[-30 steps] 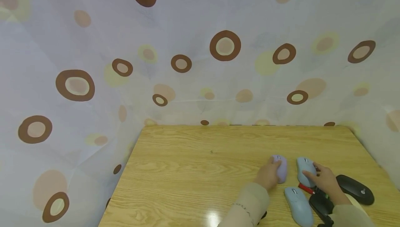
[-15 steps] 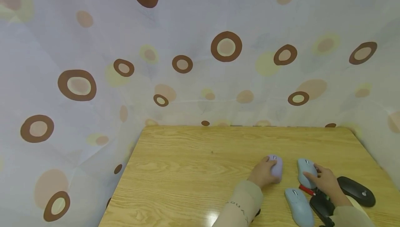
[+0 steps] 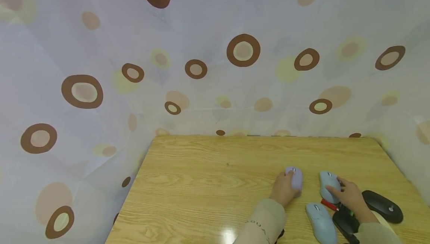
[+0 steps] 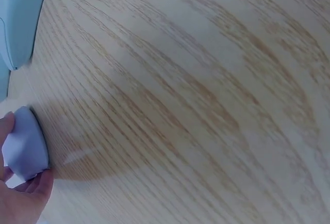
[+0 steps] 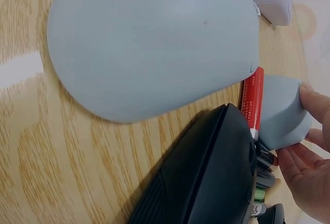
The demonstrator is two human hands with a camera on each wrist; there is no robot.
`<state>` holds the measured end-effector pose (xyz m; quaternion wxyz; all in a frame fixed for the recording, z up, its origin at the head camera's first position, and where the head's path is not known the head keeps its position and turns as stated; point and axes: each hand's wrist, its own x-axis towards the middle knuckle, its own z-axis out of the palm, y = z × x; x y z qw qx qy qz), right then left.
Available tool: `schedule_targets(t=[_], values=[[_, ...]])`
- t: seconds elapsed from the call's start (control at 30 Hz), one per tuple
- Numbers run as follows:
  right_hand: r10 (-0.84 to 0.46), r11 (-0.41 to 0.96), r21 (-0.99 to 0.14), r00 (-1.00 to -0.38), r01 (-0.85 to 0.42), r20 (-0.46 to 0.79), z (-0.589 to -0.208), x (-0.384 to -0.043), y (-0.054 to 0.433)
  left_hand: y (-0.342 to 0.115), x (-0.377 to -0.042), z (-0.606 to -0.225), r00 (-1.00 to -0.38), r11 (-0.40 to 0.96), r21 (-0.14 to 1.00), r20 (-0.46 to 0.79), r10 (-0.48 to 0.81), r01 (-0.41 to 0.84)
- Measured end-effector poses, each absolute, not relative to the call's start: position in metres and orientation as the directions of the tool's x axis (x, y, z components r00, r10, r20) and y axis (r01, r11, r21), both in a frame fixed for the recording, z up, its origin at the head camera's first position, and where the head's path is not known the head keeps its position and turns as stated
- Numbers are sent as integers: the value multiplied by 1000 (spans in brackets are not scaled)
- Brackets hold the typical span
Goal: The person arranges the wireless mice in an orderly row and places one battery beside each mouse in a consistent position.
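Seen from the head view, the left hand (image 3: 283,188) grips the purple mouse (image 3: 296,180), which sits at its 2 o'clock, thumb and fingers around the sides. The right hand (image 3: 351,197) pinches a light-blue mouse (image 3: 328,186) at its 10 o'clock; that mouse lies at the purple one's 3 o'clock, apart from it. At the held blue mouse's 6 o'clock is a red stick (image 3: 329,204), and beyond, toward 7, a second blue mouse (image 3: 321,223). Toward 5 is a black mouse (image 3: 346,221), partly hidden. Another black mouse (image 3: 383,206) lies at the right hand's 4 o'clock. Spotted cloth (image 3: 201,23) rises at the wooden surface's (image 3: 188,184) 12 o'clock.
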<state>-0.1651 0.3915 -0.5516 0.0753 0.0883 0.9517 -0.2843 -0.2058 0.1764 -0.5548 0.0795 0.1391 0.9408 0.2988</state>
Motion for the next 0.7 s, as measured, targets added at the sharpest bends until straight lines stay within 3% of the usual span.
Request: schedule_targets(t=[0.33, 0.53, 0.7], values=[[126, 820, -532, -972, 213, -196, -551, -165, 392, 176, -207, -550, -950, 767, 622, -113, 290, 160], [134, 814, -535, -970, 224, -203, -549, -164, 391, 169, -212, -554, -958, 729, 662, -55, 283, 178], [130, 814, -538, -971, 220, -201, -549, -164, 390, 155, -221, -563, -967, 631, 758, -2, 254, 164]])
